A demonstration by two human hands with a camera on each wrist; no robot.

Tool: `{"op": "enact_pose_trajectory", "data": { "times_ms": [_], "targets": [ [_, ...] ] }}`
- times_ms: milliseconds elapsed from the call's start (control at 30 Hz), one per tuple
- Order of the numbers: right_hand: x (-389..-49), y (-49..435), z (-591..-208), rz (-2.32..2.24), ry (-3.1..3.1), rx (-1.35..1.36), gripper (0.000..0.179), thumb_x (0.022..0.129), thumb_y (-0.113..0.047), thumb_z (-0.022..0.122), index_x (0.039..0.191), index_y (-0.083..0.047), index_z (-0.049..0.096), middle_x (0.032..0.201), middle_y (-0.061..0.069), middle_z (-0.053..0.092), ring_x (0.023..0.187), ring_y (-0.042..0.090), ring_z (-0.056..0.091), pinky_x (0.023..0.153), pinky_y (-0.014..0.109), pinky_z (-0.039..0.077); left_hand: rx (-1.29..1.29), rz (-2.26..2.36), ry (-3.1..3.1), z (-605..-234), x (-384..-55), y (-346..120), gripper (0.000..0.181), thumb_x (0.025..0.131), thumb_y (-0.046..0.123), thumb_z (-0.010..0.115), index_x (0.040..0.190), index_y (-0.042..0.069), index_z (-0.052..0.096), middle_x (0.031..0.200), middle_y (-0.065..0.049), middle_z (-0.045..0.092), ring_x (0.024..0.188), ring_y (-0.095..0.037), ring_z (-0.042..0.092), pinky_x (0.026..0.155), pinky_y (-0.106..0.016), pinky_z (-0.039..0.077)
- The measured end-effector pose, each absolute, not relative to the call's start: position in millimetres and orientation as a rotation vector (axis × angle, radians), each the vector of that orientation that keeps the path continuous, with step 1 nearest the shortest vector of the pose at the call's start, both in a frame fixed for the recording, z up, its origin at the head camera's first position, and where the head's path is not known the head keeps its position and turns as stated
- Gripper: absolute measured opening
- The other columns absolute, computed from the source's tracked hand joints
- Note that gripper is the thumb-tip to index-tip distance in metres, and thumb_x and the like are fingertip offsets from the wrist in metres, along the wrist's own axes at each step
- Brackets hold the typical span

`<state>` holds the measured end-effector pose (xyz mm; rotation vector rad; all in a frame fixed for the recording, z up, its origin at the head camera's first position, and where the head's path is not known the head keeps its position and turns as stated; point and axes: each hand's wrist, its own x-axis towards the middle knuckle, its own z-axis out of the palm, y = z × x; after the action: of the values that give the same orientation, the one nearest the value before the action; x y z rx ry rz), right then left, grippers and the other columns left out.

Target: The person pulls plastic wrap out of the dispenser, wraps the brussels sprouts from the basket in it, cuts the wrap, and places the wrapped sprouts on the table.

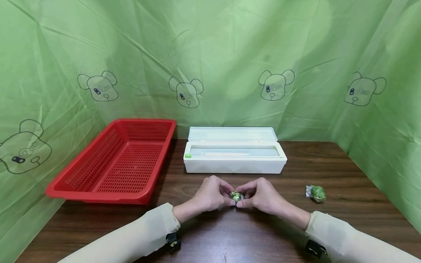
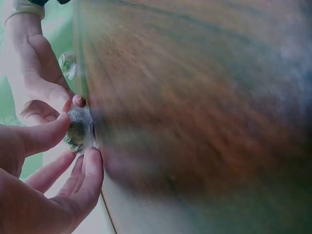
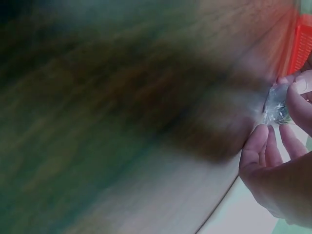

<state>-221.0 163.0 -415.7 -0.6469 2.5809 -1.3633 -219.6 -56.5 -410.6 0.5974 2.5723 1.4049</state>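
Note:
A small green vegetable (image 1: 236, 197) in crinkled cling film is at the middle of the table, between both hands. My left hand (image 1: 210, 194) pinches it from the left with thumb and fingertips. From the other side my right hand (image 1: 265, 197) pinches it the same way. In the left wrist view, clear film bulges on the table side of the wrapped vegetable (image 2: 79, 130). The right wrist view shows the film gathered and shiny around the bundle (image 3: 276, 106), partly hidden by fingers. Just beyond the hands stands a white cling film dispenser (image 1: 234, 166), its lid raised.
A second film-wrapped green piece (image 1: 318, 194) lies on the right of the table, a tuft of film sticking out leftward. At the left stands a red perforated basket (image 1: 167, 146). Green cloth (image 1: 227, 65) with bear-face prints hangs behind the brown wooden table (image 1: 309, 157).

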Motion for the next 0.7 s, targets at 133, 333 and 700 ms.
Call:
{"op": "enact_pose_trajectory", "data": {
  "times_ms": [133, 333, 700],
  "targets": [
    [-222, 163, -416, -1.357, 2.589, -0.651, 0.037, 0.074, -0.013, 0.097, 0.108, -0.007, 0.083, 0.074, -0.001, 0.071, 0.069, 0.014, 0.063, 0.057, 0.024, 0.048, 0.588, 1.418, 2.566, -411, -221, -55, 0.024, 0.074, -0.002, 0.092, 0.096, 0.001, 0.081, 0.080, -0.002, 0.076, 0.067, -0.006, 0.069, 0.061, -0.022, 0.055],
    [-223, 163, -417, -1.359, 2.581, -0.666, 0.038, 0.074, -0.012, 0.097, 0.108, -0.007, 0.082, 0.073, -0.001, 0.071, 0.067, 0.013, 0.062, 0.055, 0.023, 0.047, 0.586, 1.421, 2.567, -411, -221, -55, 0.024, 0.074, -0.003, 0.092, 0.095, 0.001, 0.081, 0.079, -0.002, 0.076, 0.067, -0.006, 0.069, 0.062, -0.022, 0.055],
    [-220, 159, -417, -1.421, 2.527, -0.653, 0.043, 0.074, -0.009, 0.096, 0.113, -0.001, 0.079, 0.087, 0.003, 0.076, 0.072, 0.016, 0.065, 0.058, 0.024, 0.051, 0.605, 1.430, 2.549, -410, -213, -65, 0.032, 0.074, -0.002, 0.092, 0.103, 0.000, 0.080, 0.084, -0.004, 0.076, 0.075, -0.011, 0.070, 0.068, -0.023, 0.056]
  ]
}}
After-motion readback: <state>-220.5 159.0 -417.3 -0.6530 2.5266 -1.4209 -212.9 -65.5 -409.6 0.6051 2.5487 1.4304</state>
